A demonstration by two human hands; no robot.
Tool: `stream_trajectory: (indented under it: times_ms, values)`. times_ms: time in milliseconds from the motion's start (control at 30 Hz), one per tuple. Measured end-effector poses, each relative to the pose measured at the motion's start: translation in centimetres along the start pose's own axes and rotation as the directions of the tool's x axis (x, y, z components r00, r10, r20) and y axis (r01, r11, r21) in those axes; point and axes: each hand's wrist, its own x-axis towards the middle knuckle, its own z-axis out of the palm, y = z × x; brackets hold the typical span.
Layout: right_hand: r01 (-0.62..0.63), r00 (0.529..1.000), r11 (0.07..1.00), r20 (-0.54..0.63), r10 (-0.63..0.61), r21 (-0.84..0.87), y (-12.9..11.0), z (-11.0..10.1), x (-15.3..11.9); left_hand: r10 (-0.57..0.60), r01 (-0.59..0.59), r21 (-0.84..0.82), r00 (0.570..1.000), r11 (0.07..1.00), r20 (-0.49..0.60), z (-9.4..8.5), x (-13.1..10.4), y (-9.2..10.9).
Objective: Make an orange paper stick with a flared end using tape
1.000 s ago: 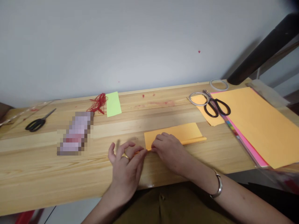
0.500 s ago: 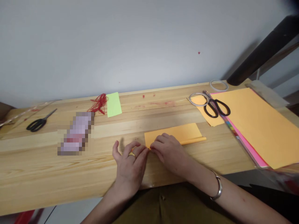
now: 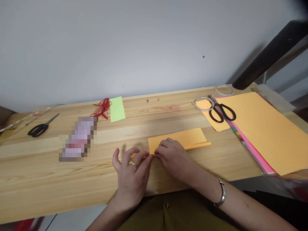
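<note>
While left hand [image 3: 131, 179] and right hand [image 3: 174, 160] pinch its near edge, orange paper [image 3: 187, 138] stretches rightward

Both hands grip its rolled edge toward the left end. Its long axis runs left to right, the nearer right hand partly covering it. Farther across the tabletop [image 3: 72, 184], green paper [image 3: 117, 109] and red thread [image 3: 103, 108] lie left, black-handled scissors [image 3: 229, 117] right.
</note>
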Motion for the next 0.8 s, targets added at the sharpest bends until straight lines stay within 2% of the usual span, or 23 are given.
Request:
stream_trajectory:
  times_ms: [100, 333, 600, 800]
  values:
    - [-0.006, 1.0, 1.0, 0.0, 0.006, 0.008, -0.1, -0.2, 0.0, 0.047, -0.047, 0.037, 0.999, 0.998, 0.019, 0.4, -0.3, 0.4]
    - [-0.012, 1.0, 1.0, -0.001, 0.012, -0.003, -0.1, -0.1, 0.0, 0.049, -0.05, 0.041, 0.999, 0.998, 0.023, 0.6, -0.2, 0.5]
    - [0.011, 0.998, 0.999, -0.057, -0.013, -0.033, 0.7, 0.2, -0.3, 0.054, -0.055, 0.057, 0.998, 0.997, 0.028, 0.7, 0.1, 0.6]
    - [-0.094, 0.995, 0.994, 0.014, 0.095, -0.054, 2.3, -1.9, -1.3, 0.076, -0.078, 0.033, 0.996, 0.996, 0.043, 0.9, 0.0, 0.3]
